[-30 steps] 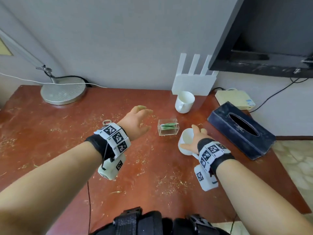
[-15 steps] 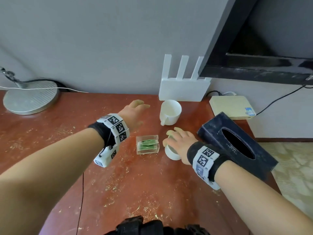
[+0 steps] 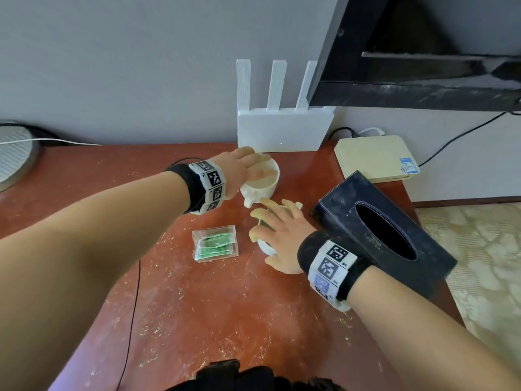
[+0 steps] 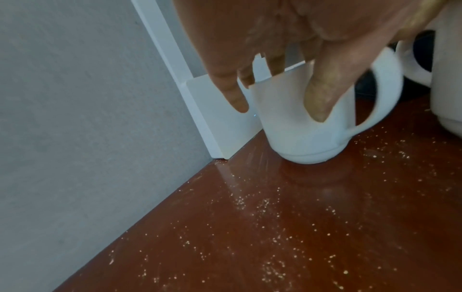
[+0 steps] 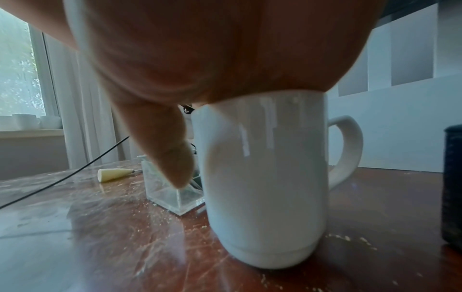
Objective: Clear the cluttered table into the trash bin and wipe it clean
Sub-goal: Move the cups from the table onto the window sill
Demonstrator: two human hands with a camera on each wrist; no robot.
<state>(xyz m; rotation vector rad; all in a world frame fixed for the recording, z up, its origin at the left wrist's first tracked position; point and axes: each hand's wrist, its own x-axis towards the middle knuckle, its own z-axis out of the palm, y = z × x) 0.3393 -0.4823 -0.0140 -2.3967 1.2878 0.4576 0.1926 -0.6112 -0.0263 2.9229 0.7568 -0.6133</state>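
Two white mugs stand on the red-brown table [image 3: 225,320], which is strewn with pale crumbs. My left hand [image 3: 248,167] comes down over the far mug [image 3: 262,187]. In the left wrist view its thumb [image 4: 322,94] lies on the far mug's [image 4: 300,122] side and the other fingers reach behind the rim, gripping it from above. My right hand [image 3: 279,230] covers the near mug [image 3: 266,246] with palm on the rim and fingers curled over it. The right wrist view shows the near mug [image 5: 265,187] upright on the table.
A clear box of green packets [image 3: 215,243] lies left of the near mug. A dark tissue box [image 3: 380,235] sits at the right, a white router [image 3: 284,131] and a beige box [image 3: 372,158] by the wall. A cream-handled tool [image 5: 115,174] and a black cable [image 3: 132,306] lie to the left.
My left hand has travelled forward and right from above the table onto the far mug. My right hand has gone from beside the near mug to gripping over its top.
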